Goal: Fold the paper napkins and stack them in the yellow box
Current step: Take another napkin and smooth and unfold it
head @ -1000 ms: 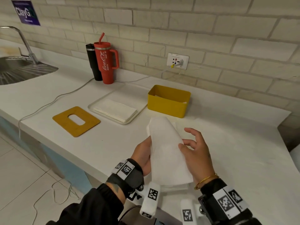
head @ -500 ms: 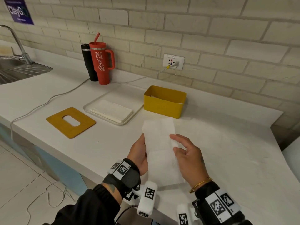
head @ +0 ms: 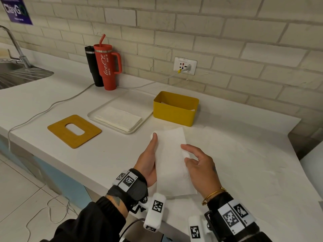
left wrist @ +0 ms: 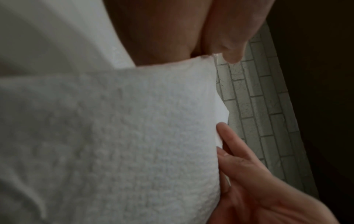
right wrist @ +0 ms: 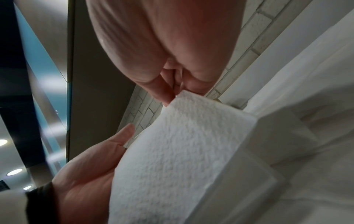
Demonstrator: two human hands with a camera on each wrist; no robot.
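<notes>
Now that the napkin [head: 170, 159] is lowered closer to the counter [head: 244, 154] than a second ago, it is held as a long strip between the left hand [head: 147, 161] and right hand [head: 199, 165]. It is gripped along both long edges. Another fold is likely needed before it is put in the yellow box [head: 174, 112] nearby.

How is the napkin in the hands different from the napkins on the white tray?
The napkin in the hands is a single piece, while the napkins on the white tray lie as a stack. The held napkin is a long narrow strip; the stacked ones are wider. The held one is lifted over the counter between the left hand and the right hand; the stack lies flat, untouched. Both are white paper.
</notes>
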